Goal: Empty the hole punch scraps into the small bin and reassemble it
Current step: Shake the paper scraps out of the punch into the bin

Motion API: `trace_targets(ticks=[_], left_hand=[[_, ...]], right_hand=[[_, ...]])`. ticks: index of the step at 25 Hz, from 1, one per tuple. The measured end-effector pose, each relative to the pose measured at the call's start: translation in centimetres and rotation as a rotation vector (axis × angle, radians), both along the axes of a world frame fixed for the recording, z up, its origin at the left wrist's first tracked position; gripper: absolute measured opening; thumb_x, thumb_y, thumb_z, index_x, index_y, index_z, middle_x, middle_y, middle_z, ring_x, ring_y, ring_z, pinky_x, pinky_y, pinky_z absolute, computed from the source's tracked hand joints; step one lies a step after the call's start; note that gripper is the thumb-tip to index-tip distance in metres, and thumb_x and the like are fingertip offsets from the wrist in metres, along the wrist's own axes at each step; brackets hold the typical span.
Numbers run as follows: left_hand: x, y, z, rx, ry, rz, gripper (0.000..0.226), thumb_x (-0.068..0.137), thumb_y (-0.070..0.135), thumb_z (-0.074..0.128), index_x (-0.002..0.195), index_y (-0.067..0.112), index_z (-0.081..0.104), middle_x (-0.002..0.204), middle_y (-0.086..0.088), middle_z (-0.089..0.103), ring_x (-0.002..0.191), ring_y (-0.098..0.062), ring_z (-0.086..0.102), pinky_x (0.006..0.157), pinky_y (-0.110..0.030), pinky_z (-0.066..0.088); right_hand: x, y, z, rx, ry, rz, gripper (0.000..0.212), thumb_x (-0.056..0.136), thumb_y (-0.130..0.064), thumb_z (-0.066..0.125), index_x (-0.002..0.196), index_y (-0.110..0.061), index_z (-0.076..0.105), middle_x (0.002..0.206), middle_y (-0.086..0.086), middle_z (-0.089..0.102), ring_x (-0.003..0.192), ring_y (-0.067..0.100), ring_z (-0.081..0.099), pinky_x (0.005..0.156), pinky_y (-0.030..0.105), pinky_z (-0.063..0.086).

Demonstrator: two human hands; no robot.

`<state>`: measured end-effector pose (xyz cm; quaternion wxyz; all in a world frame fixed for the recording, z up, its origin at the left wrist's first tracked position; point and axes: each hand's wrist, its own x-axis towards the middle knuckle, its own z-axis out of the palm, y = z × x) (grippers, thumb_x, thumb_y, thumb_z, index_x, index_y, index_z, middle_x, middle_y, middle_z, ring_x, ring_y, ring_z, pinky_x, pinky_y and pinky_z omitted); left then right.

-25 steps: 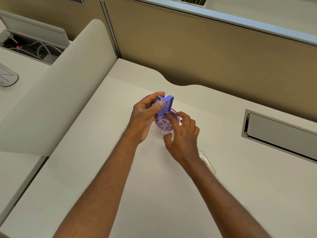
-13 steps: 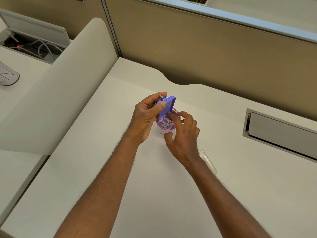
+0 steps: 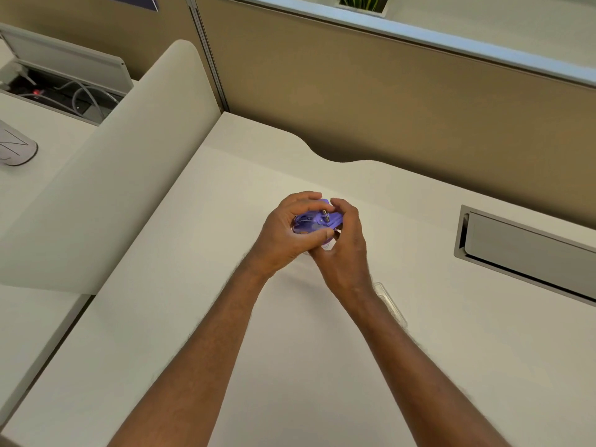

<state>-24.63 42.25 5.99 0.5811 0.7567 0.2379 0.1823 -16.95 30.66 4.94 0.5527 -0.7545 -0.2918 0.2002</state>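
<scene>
The purple hole punch (image 3: 317, 221) lies flat between both hands above the middle of the desk, its metal pin facing up. My left hand (image 3: 288, 235) wraps it from the left, thumb along its near edge. My right hand (image 3: 346, 243) cups it from the right, fingers curled over the far end. The small bin sits beneath the hands and is almost fully hidden. A clear plastic scrap tray (image 3: 392, 304) lies on the desk just right of my right wrist.
A metal cable hatch (image 3: 529, 253) is set into the desk at the right. A tan partition wall runs along the back. A curved white divider (image 3: 113, 175) stands to the left, with another desk and cables beyond it.
The punch was held upright over the open bin of paper dots; now it is turned flat and both hands have closed around it, covering the bin.
</scene>
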Motion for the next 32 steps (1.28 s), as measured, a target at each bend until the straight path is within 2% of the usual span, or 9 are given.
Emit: trace_targets(ticks=[3, 10, 13, 15, 17, 20, 23, 28, 32], left_hand=[[0.1, -0.3, -0.6, 0.036, 0.032, -0.024, 0.043, 0.08, 0.022, 0.084, 0.116, 0.036, 0.066, 0.136, 0.007, 0.056, 0.127, -0.011, 0.055, 0.099, -0.012, 0.049], [0.1, -0.8, -0.9, 0.122, 0.061, -0.071, 0.044, 0.078, 0.024, 0.085, 0.117, 0.034, 0.067, 0.142, -0.001, 0.056, 0.126, -0.012, 0.055, 0.096, -0.008, 0.048], [0.3, -0.8, -0.8, 0.151, 0.036, -0.05, 0.038, 0.08, 0.022, 0.084, 0.114, 0.03, 0.07, 0.139, -0.001, 0.059, 0.122, -0.012, 0.057, 0.096, -0.009, 0.048], [0.4, -0.6, -0.5, 0.035, 0.006, 0.033, 0.028, 0.084, 0.019, 0.08, 0.106, 0.034, 0.072, 0.132, 0.005, 0.063, 0.121, -0.012, 0.06, 0.095, -0.015, 0.053], [0.3, -0.4, -0.2, -0.198, -0.049, 0.125, 0.022, 0.089, 0.02, 0.075, 0.103, 0.037, 0.075, 0.125, 0.009, 0.069, 0.12, -0.014, 0.065, 0.094, -0.025, 0.058], [0.0, -0.1, -0.1, -0.489, -0.137, 0.24, 0.018, 0.093, 0.026, 0.067, 0.106, 0.033, 0.077, 0.118, 0.008, 0.076, 0.115, -0.021, 0.07, 0.085, -0.037, 0.063], [0.0, 0.5, 0.0, -0.663, -0.182, 0.338, 0.019, 0.098, 0.03, 0.06, 0.113, 0.029, 0.073, 0.117, -0.001, 0.075, 0.111, -0.03, 0.071, 0.084, -0.047, 0.063], [0.2, 1.0, 0.0, -0.748, -0.175, 0.383, 0.025, 0.102, 0.031, 0.057, 0.122, 0.023, 0.069, 0.12, -0.009, 0.074, 0.112, -0.036, 0.07, 0.085, -0.054, 0.062], [0.3, 1.0, 0.2, -0.771, -0.161, 0.382, 0.039, 0.092, 0.037, 0.064, 0.128, 0.021, 0.065, 0.123, -0.009, 0.072, 0.115, -0.039, 0.068, 0.088, -0.057, 0.061]], right_hand=[[0.0, -0.3, -0.1, -0.041, -0.04, -0.049, 0.054, 0.084, -0.017, 0.084, 0.13, -0.016, 0.055, 0.12, -0.003, 0.064, 0.105, 0.007, 0.063, 0.085, 0.019, 0.055], [0.1, -1.3, -0.6, -0.086, -0.079, -0.048, 0.047, 0.083, -0.017, 0.084, 0.123, -0.012, 0.06, 0.114, 0.001, 0.067, 0.099, 0.014, 0.063, 0.082, 0.014, 0.051], [0.2, -1.3, -0.5, -0.093, -0.112, -0.04, 0.046, 0.084, -0.017, 0.083, 0.124, -0.011, 0.06, 0.115, 0.003, 0.067, 0.1, 0.015, 0.063, 0.084, 0.019, 0.053], [0.1, -1.1, -0.2, -0.067, -0.136, -0.027, 0.05, 0.086, -0.021, 0.082, 0.128, -0.008, 0.058, 0.119, 0.005, 0.067, 0.104, 0.017, 0.063, 0.09, 0.025, 0.054], [0.2, -0.9, 0.2, -0.04, -0.124, -0.017, 0.057, 0.086, -0.026, 0.081, 0.134, -0.008, 0.054, 0.128, 0.006, 0.064, 0.112, 0.018, 0.064, 0.096, 0.028, 0.055], [0.4, -0.6, 0.7, -0.017, -0.092, -0.009, 0.069, 0.084, -0.026, 0.082, 0.142, -0.014, 0.046, 0.138, -0.004, 0.058, 0.117, 0.004, 0.06, 0.097, 0.012, 0.05], [0.4, -0.7, 0.5, 0.012, -0.088, -0.013, 0.062, 0.086, -0.018, 0.08, 0.139, -0.019, 0.046, 0.133, -0.012, 0.055, 0.115, -0.005, 0.056, 0.091, 0.002, 0.044], [0.3, -1.2, -0.9, -0.14, -0.293, -0.004, 0.041, 0.091, -0.016, 0.071, 0.13, -0.017, 0.056, 0.132, 0.001, 0.057, 0.116, 0.011, 0.054, 0.087, 0.001, 0.039], [0.0, -1.4, -1.7, -0.256, -0.367, 0.047, 0.046, 0.094, -0.013, 0.069, 0.139, -0.015, 0.058, 0.142, 0.005, 0.053, 0.126, 0.016, 0.051, 0.094, 0.018, 0.046]])
